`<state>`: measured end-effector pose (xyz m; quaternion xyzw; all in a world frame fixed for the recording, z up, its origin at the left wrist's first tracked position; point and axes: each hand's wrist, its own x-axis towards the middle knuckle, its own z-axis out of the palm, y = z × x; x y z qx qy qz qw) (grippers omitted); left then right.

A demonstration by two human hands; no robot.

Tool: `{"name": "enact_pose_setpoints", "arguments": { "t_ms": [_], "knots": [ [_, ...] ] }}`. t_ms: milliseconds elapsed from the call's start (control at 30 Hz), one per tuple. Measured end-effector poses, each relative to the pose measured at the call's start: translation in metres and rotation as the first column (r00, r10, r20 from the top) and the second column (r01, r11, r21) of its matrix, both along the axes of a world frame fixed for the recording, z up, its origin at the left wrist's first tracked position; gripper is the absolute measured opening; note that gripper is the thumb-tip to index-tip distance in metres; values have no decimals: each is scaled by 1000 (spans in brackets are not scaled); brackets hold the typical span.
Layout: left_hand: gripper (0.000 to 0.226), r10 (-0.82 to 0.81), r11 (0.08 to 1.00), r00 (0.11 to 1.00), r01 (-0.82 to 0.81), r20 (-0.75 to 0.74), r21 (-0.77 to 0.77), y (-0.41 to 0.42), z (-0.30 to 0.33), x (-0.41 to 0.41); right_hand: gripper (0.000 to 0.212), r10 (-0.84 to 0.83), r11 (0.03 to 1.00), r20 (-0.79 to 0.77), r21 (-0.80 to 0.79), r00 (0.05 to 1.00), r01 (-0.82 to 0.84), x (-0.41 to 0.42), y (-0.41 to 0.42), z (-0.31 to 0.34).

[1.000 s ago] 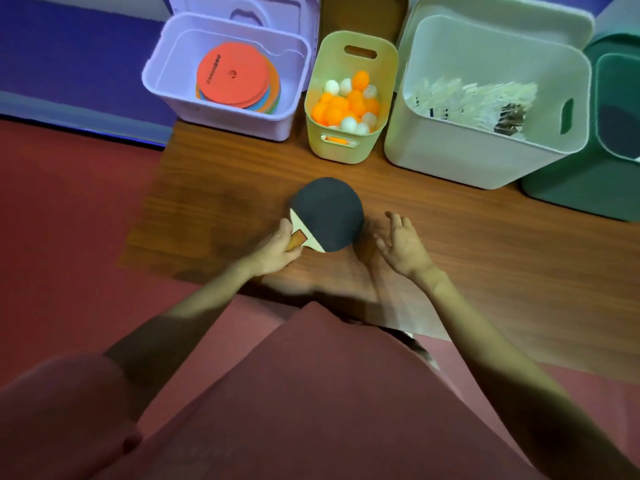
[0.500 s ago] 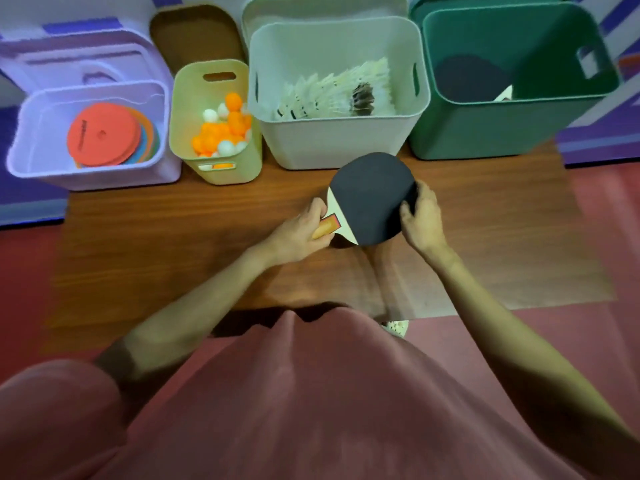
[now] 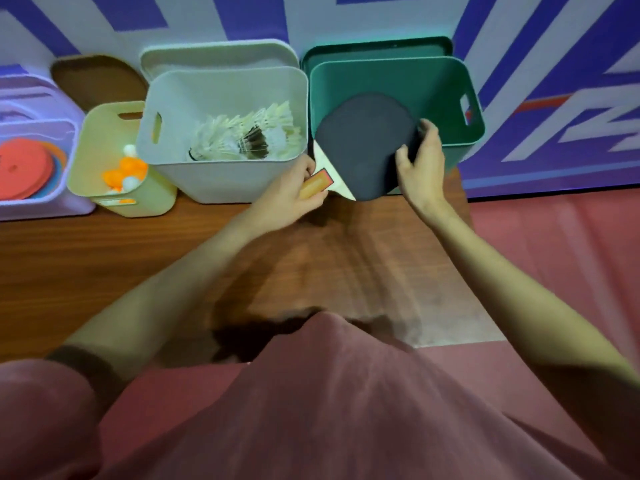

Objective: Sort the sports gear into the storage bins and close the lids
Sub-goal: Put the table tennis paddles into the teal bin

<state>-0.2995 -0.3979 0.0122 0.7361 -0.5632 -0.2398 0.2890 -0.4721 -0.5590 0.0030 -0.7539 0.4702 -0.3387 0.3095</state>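
— Black rubber faces up on the table tennis paddle (image 3: 365,148), and I hold it with both hands. What do you want to know?

— Where is each hand on it?

— My left hand (image 3: 289,195) curls round the orange handle, which sticks out toward me and to the left. My right hand (image 3: 420,161) pinches the blade's right edge, thumb on the black face and fingers wrapped behind the rim.

— And where does the paddle sit relative to the bins?

— It is tilted above the near rim of the green bin (image 3: 450,84), the blade mostly over the bin's opening, the handle hanging out over the wooden table (image 3: 104,258). It is between my two hands, off the table.

— What else stands in the row?

— Just left of the green bin is the white bin (image 3: 221,178), with shuttlecocks (image 3: 242,136) lying inside. Next comes the small yellow bin (image 3: 104,161), holding orange and white ping-pong balls (image 3: 126,168). At the far left is the lilac bin (image 3: 45,206), with flat discs (image 3: 24,171) stacked in it, a red one on top.

— Are the lids on?

— No. The green lid (image 3: 377,50), the white lid (image 3: 218,58) and a brown lid (image 3: 97,77) stand behind their bins, against the wall.
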Motion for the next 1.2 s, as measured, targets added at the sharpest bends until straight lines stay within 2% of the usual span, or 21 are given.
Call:
{"name": "enact_pose_setpoints", "arguments": {
  "t_ms": [167,300,400,500,600,800,867,1067,1200],
  "knots": [
    [34,54,998,982,-47,183,-40,-71,25,8,44,-6,998,-8,-61,1000,6,18,-73,24],
    [38,117,990,942,-135,315,35,-122,34,16,35,8,998,-123,-56,992,-15,34,-122,26],
    [36,137,965,918,-209,373,159,-152,31,24,31,55,998,-217,-15,975,-60,45,-150,16],
    [35,116,922,917,-242,382,301,-175,20,27,28,113,994,-301,38,947,-106,53,-170,-1],
    [44,112,893,931,-247,348,375,-190,7,28,26,136,990,-342,81,930,-115,57,-183,-19],
    [45,70,865,955,-202,287,460,-202,-17,23,29,161,983,-381,140,910,-115,62,-199,-44],
    [50,63,859,959,-193,277,473,-204,-23,22,32,188,978,-397,160,899,-134,66,-202,-47],
    [48,12,838,958,-167,288,520,-208,-39,24,38,313,945,-442,228,841,-232,73,-205,-53],
    [49,-78,818,945,-122,318,562,-215,-41,27,38,359,933,-498,185,789,-308,69,-210,-52]
  ]
}}
